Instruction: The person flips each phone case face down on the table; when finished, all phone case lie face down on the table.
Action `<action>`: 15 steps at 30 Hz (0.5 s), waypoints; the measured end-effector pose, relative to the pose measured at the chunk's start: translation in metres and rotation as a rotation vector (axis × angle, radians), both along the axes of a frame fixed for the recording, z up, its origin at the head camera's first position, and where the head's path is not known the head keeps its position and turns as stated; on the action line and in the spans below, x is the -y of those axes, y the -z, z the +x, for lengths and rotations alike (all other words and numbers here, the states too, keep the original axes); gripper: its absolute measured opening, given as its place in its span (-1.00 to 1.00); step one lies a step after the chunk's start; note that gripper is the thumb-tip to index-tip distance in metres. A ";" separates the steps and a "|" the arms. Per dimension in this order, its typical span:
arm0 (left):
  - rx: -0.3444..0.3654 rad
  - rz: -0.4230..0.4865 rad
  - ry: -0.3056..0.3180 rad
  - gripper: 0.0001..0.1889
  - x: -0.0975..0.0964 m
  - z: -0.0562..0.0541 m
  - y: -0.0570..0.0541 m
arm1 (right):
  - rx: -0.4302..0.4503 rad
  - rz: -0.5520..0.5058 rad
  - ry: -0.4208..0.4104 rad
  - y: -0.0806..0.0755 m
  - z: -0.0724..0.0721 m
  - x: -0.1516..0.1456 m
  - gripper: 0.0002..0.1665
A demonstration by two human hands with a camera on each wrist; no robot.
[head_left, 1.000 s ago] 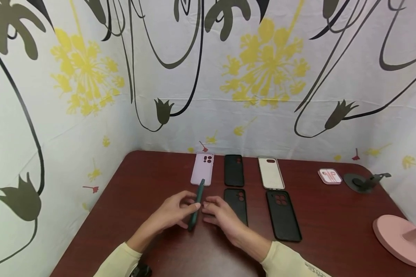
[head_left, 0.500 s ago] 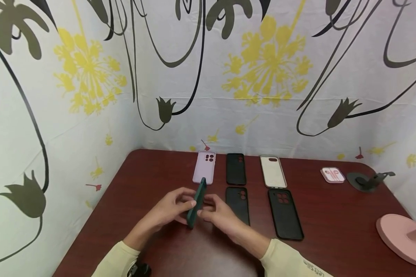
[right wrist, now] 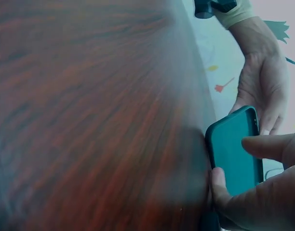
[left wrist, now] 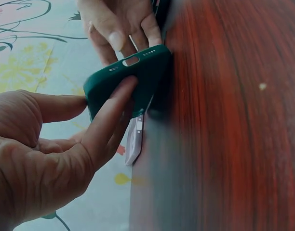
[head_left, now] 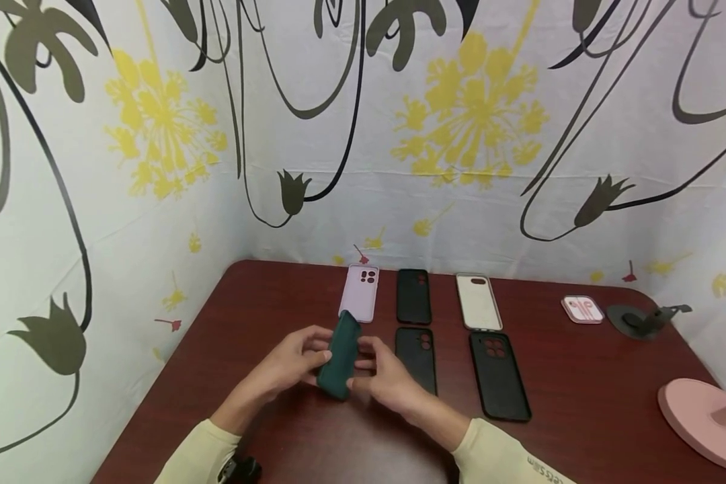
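A dark green phone case (head_left: 341,356) stands tilted close over the table, between both hands. My left hand (head_left: 290,363) pinches its left side; in the left wrist view, the thumb meets the edge and a finger lies along the back, near the port cutout. On the other side, my right hand (head_left: 390,386) grips the right edge. The right wrist view shows that thumb over the hollow inside of the case, with a fingertip at the rim. Just beyond lies a lilac phone case (head_left: 359,294), partly overlapped by the green one.
Lying flat are a black case (head_left: 413,296), a cream case (head_left: 479,302), a dark case (head_left: 417,356) and a larger black case (head_left: 499,376). Farther right are a small square box (head_left: 583,309), a dark stand (head_left: 647,321) and a pink round base (head_left: 692,417). Patterned cloth hangs behind.
The green phone case has turned from nearly edge-on to showing a broad face in the head view. The right hand has come from beside it onto its right edge.
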State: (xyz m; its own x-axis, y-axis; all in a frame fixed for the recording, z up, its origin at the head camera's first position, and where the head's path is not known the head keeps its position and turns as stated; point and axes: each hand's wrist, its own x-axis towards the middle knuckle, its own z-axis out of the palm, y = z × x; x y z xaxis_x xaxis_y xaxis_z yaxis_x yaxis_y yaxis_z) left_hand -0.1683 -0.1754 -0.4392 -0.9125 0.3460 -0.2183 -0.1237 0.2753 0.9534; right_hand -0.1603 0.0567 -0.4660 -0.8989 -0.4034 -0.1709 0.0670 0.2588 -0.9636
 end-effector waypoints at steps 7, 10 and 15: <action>0.021 -0.008 0.008 -0.57 0.006 -0.001 0.001 | -0.115 0.095 0.066 0.008 -0.002 0.004 -0.16; 0.042 0.008 0.014 -0.57 0.008 -0.001 0.001 | -0.151 0.123 0.100 0.009 -0.001 0.006 -0.24; 0.052 0.016 0.029 -0.55 0.007 -0.002 0.002 | -0.114 0.062 0.153 0.011 -0.003 0.007 -0.27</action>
State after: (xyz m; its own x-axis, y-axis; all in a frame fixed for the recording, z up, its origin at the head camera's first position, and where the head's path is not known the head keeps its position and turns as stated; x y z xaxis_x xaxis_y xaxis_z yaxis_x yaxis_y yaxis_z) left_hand -0.1701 -0.1826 -0.4408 -0.8895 0.3762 -0.2593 -0.1653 0.2639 0.9503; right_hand -0.1637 0.0499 -0.4775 -0.9639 -0.2526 -0.0845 0.0010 0.3135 -0.9496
